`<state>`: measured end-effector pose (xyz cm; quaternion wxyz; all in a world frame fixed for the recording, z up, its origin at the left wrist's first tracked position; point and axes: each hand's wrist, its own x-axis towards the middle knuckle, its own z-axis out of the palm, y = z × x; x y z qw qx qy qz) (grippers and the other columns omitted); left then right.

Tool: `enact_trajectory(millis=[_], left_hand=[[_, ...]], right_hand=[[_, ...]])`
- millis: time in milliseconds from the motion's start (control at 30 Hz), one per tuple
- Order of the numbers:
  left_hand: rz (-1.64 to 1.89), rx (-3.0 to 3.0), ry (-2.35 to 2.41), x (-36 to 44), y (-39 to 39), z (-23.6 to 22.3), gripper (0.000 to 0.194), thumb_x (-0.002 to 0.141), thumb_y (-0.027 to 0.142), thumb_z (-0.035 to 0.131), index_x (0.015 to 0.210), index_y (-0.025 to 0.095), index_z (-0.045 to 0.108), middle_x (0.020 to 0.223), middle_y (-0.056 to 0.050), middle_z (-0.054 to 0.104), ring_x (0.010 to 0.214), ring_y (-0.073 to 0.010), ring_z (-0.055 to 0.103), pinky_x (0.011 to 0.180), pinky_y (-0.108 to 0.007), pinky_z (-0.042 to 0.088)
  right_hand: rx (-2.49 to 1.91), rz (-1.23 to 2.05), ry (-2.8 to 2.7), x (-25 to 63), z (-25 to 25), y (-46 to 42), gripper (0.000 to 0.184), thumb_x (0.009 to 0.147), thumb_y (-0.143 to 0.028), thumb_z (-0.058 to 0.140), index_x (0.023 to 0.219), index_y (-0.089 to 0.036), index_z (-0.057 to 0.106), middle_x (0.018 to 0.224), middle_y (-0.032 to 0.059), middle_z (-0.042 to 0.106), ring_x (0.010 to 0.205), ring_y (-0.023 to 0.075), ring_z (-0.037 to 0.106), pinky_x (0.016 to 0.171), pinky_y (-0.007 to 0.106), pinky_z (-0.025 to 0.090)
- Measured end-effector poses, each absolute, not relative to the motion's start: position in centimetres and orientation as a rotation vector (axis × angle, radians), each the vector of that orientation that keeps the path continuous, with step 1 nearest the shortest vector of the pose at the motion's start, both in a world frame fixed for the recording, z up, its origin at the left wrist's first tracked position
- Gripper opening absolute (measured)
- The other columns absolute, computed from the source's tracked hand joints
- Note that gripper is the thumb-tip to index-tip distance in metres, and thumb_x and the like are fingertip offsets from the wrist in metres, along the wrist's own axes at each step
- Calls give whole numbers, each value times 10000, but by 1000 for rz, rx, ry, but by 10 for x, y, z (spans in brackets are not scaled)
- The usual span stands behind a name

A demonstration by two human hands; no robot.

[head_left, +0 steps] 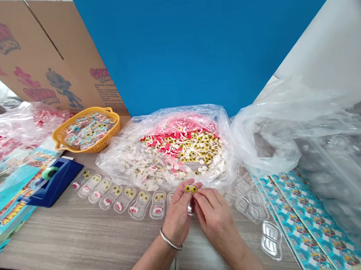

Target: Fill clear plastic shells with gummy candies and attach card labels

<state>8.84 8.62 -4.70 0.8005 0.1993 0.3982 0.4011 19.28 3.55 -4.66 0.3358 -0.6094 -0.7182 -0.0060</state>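
At the table's middle, my left hand [177, 216] grips a small clear plastic case [190, 209]. Two yellow eye candies [191, 189] sit side by side at its far end. My right hand [215, 216] is closed, its thumb and fingertips pinching the right-hand eye. To the left runs a row of clear cases, each with two yellow eyes and a red-and-white mouth piece, the nearest whole one being a filled case [158, 205]. Just beyond my hands lies an open plastic bag [228, 164] of loose eye [204, 143] and mouth candies.
A yellow basket [116, 128] of packed candies stands back left, near a blue tape dispenser [61, 181] and a cardboard box [80, 47]. Unfilled clear cases [271, 240] lie right, beside printed blue label strips [298, 221] and a plastic bag [330, 142]. A blue panel [205, 48] rises behind.
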Motion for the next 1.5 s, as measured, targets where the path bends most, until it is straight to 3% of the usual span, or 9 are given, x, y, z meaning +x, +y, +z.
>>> enact_trajectory(millis=[167,367,467,600,767,1000,1100,1267,1500], left_hand=[[869,351,838,86,96,-47,359,758,228,691,1106,151,646,1103,-126,725,999,-249,682,832,-325,497],[856,321,878,79,107,-53,383,813,275,672,1166,145,604,1222,-173,668,966,-292,700,780,-381,531],[880,298,887,76,112,-55,391,826,295,670,1181,154,588,1245,-174,654,974,-289,698,785,-381,533],[927,277,903,69,118,-52,373,856,343,636,1184,174,590,1285,-155,629,1044,-280,672,801,-363,535],[906,275,826,65,123,-48,310,891,418,570,1084,185,638,1307,-125,605,1078,-274,648,814,-355,531],[885,269,776,75,112,-45,350,885,435,569,1115,178,628,1291,-133,604,1072,-282,639,827,-374,519],[876,270,725,77,105,-46,374,884,458,569,1136,187,619,1278,-128,613,1081,-283,633,840,-384,516],[866,309,663,85,96,-44,358,903,453,535,1109,174,626,1213,-118,644,1023,-230,640,815,-318,494],[785,289,719,97,77,-33,359,918,429,521,1127,152,610,1174,-122,659,802,-130,626,628,-216,439]], right_hand=[[-1635,118,-1780,211,-37,64,201,935,-127,492,1069,-190,628,1054,91,644,989,220,599,872,368,496],[-1810,294,-1828,231,-42,161,198,909,-125,516,1018,-196,665,991,51,648,953,188,615,864,285,456],[-1919,284,-1928,224,-54,205,217,916,-164,519,1047,-220,682,1041,61,630,913,188,622,808,275,444],[-1972,318,-1973,217,-62,229,169,894,-170,539,946,-206,695,1020,76,621,861,190,616,757,273,425],[-1914,374,-1910,235,-59,215,174,895,-141,505,917,-181,672,959,65,654,902,175,602,819,257,409],[-1925,401,-1776,253,-55,178,153,840,-120,514,880,-175,651,806,40,681,753,170,607,715,265,411],[-1790,600,-1610,248,-39,144,166,864,-176,502,916,-192,659,814,20,691,728,162,620,691,266,447],[-1545,919,-1720,228,-14,71,204,841,-103,529,871,-226,688,876,8,669,834,162,627,757,282,483],[-1767,742,-1773,215,-24,28,218,881,-61,510,827,-206,663,887,26,622,815,166,606,743,295,468]])
